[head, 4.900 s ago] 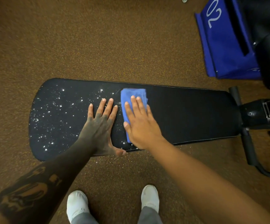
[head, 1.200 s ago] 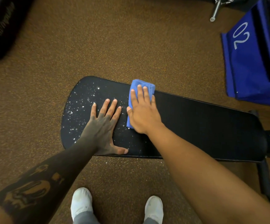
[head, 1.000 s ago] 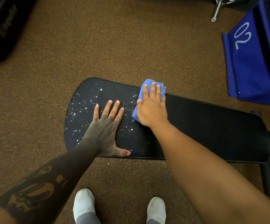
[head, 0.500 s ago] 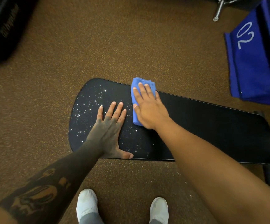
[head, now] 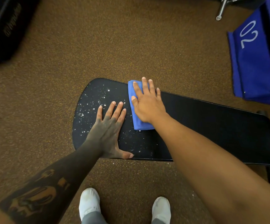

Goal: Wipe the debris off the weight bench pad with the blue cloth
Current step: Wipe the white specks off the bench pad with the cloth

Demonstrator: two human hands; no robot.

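Head view. The weight bench pad (head: 211,126), black, lies across the frame above a brown speckled floor (head: 115,46). White debris (head: 95,101) is scattered over the pad's left rounded end and along its near edge; the stretch to the right of the cloth appears clean. A few specks lie on the floor just below the near edge.

The blue cloth (head: 139,122), folded, lies flat on the pad near its far edge, at the boundary between soiled and clean surface. The right hand (head: 147,104) presses flat on top of the cloth, fingers extended and slightly spread, not clenched around it. The left hand (head: 108,130) rests palm down on the pad just left of the cloth, fingers spread, thumb at the near edge, holding nothing.

Two white shoes (head: 89,202) stand on the floor below the pad. A blue bag (head: 257,65) marked "02" sits at upper right.
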